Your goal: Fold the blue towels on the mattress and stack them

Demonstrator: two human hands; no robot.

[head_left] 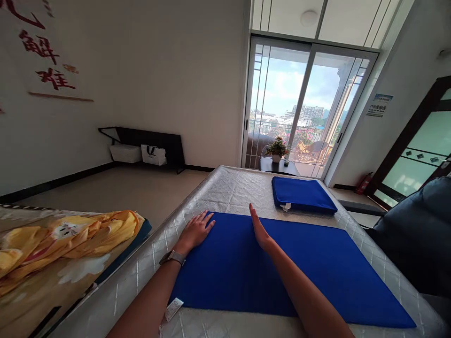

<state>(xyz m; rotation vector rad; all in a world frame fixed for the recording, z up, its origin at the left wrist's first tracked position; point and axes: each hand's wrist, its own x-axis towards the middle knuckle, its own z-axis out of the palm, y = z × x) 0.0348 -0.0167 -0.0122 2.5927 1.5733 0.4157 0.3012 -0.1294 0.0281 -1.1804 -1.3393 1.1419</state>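
Note:
A flat blue cloth panel point(239, 277) lies spread over the quilted silver-grey mattress point(232, 185), a white label point(174, 310) poking out at its near left corner. On the panel's far left corner rests my left hand point(198, 230), fingers spread and holding nothing. My right hand point(260, 230) stands on edge near the panel's far side, fingers stretched out together and empty; whether its edge presses on the cloth I cannot tell. Beyond it, to the right, sits a folded blue cloth stack point(303, 193) with a small white tag.
Left of the mattress is a bed with yellow patterned bedding point(70, 239). A dark padded seat point(416, 239) borders the right side. Past the far end stand a small dark table point(278, 166) with a potted plant point(277, 149) and sliding glass doors point(310, 108). A black rack point(151, 141) stands along the wall.

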